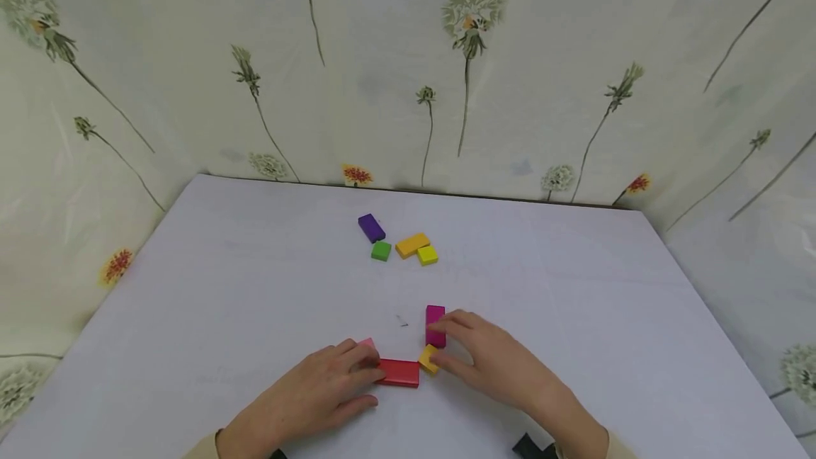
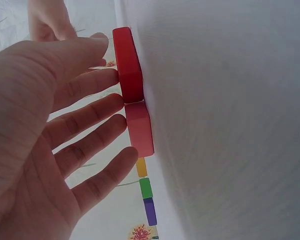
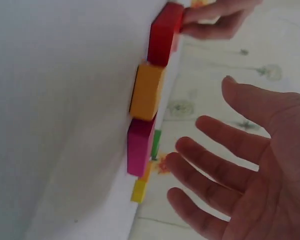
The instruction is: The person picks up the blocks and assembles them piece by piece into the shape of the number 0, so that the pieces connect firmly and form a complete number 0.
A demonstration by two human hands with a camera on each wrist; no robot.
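In the head view a long red block (image 1: pixel 399 373) lies flat near the front of the table. My left hand (image 1: pixel 328 384) reaches over its left end. In the left wrist view, that hand's extended fingertips touch the red block and a pink block (image 2: pixel 139 129), and its thumb stands apart from them. A small orange-yellow block (image 1: pixel 428 359) sits at the red one's right end, with a magenta block (image 1: pixel 436 335) beyond it. My right hand (image 1: pixel 500 360) hovers beside these two. The right wrist view shows its fingers spread and apart from the blocks, holding nothing.
Farther back on the white table (image 1: pixel 255 275) lie a purple block (image 1: pixel 372 228), a green block (image 1: pixel 381 251), an orange block (image 1: pixel 411 245) and a yellow block (image 1: pixel 428 256). A flower-printed curtain (image 1: pixel 382 55) stands behind the table's back edge. A small dark mark (image 1: pixel 401 321) shows on the tabletop.
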